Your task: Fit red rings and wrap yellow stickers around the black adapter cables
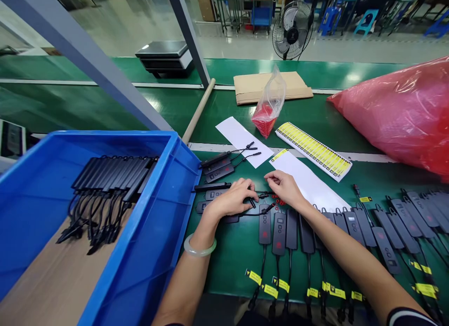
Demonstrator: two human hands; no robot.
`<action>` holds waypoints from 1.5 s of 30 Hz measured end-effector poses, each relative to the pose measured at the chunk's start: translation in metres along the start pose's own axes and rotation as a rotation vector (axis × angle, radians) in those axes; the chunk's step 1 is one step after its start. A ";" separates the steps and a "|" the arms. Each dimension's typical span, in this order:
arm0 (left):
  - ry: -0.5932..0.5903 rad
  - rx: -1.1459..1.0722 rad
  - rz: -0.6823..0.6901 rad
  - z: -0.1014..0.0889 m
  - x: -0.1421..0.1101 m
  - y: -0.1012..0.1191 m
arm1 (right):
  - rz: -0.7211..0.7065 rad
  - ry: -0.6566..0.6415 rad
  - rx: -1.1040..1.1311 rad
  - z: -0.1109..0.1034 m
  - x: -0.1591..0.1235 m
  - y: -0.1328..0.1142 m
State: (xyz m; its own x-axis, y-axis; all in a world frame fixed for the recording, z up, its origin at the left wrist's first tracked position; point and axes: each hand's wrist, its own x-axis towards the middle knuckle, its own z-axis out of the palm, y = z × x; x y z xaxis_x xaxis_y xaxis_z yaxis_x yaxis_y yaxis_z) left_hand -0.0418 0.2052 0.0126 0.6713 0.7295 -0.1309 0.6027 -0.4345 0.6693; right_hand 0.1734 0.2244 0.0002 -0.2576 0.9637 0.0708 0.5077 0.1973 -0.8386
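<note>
My left hand (233, 198), with a pale bangle at the wrist, curls its fingers around a black cable connector (252, 203). Beneath and beside that hand lie flat black boxes with cables, one of them a black control box (214, 194). My right hand (283, 186) is closed in a pinch above small red pieces (278, 199); whatever its fingertips hold is too small to make out. Just below the hands, a black control box (264, 225) heads a row of similar boxes, several with yellow labels (253, 276) on their cables.
At left stands a blue bin (115, 138) containing stacked black boxes with cables. Beyond my hands lie a white sheet (305, 176), a yellow label sheet (314, 150) and a clear bag of red pieces (268, 113). A large pink bag (396, 111) sits at right.
</note>
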 end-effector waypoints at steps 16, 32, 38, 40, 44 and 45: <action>0.317 -0.689 -0.115 0.011 0.020 -0.008 | -0.107 0.053 0.038 0.003 -0.004 -0.019; 0.304 -0.770 -0.132 0.005 0.019 0.002 | -0.195 0.093 -0.034 0.015 -0.005 -0.009; 0.308 -0.729 -0.139 0.006 0.019 0.000 | -0.238 0.081 -0.078 0.015 -0.006 -0.010; 0.320 -0.709 -0.148 0.007 0.020 0.000 | -0.258 0.077 -0.107 0.014 -0.006 -0.011; 0.365 -0.650 -0.179 0.010 0.021 -0.001 | -0.313 0.056 -0.173 0.014 -0.007 -0.012; 0.376 -0.632 -0.189 0.010 0.022 -0.001 | -0.328 0.049 -0.187 0.014 -0.007 -0.012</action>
State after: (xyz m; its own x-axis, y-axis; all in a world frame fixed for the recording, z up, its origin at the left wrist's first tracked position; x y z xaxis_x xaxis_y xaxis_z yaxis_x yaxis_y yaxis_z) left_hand -0.0232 0.2159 0.0016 0.3209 0.9416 -0.1024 0.2553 0.0181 0.9667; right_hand 0.1574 0.2131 0.0021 -0.3943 0.8502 0.3489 0.5473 0.5222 -0.6540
